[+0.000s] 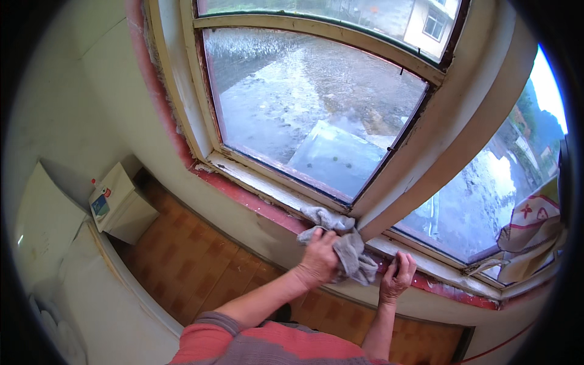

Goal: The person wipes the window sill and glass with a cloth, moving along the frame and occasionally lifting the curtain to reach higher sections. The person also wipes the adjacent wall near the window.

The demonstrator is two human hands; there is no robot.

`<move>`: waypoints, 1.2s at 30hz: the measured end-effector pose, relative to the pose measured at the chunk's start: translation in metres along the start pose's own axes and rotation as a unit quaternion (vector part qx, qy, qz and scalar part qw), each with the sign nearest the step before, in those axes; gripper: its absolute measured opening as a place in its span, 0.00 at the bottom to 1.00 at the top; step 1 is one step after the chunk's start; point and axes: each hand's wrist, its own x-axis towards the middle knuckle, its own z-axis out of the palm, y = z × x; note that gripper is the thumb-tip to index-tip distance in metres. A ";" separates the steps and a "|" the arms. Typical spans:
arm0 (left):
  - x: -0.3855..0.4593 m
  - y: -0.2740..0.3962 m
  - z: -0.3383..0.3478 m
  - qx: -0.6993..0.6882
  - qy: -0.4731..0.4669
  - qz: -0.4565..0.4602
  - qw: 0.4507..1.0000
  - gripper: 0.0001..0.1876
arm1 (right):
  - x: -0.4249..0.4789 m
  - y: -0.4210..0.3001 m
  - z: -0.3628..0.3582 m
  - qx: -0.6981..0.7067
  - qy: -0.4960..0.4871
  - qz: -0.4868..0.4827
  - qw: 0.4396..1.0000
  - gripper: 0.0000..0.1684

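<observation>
A crumpled grey cloth lies over the window sill at the foot of the post between two windows. My left hand grips it, fingers curled into its folds near the red sill edge. To the right, my right hand rests by the sill under the right-hand window, its fingers bent and close together; a small dark thing shows at its fingertips, too unclear to name. Above the cloth stands a wooden-framed window pane, with worn paint on its frame.
The window post rises between the panes. A patterned curtain is bunched at the far right. At left, a small white cabinet holds a bottle with a red cap, beside a bed. Tiled floor lies below.
</observation>
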 end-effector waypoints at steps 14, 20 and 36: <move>-0.018 -0.165 -0.123 0.211 0.048 -0.136 0.967 0.12 | 0.000 -0.001 0.002 0.030 -0.002 0.055 0.998 0.15; -0.040 -0.132 -0.090 0.128 -0.013 -0.083 0.988 0.20 | 0.001 -0.005 0.011 0.019 -0.009 0.072 0.997 0.11; -0.058 -0.267 -0.187 0.378 -0.051 -0.298 0.875 0.25 | -0.010 -0.046 0.046 -0.024 0.025 0.102 0.994 0.19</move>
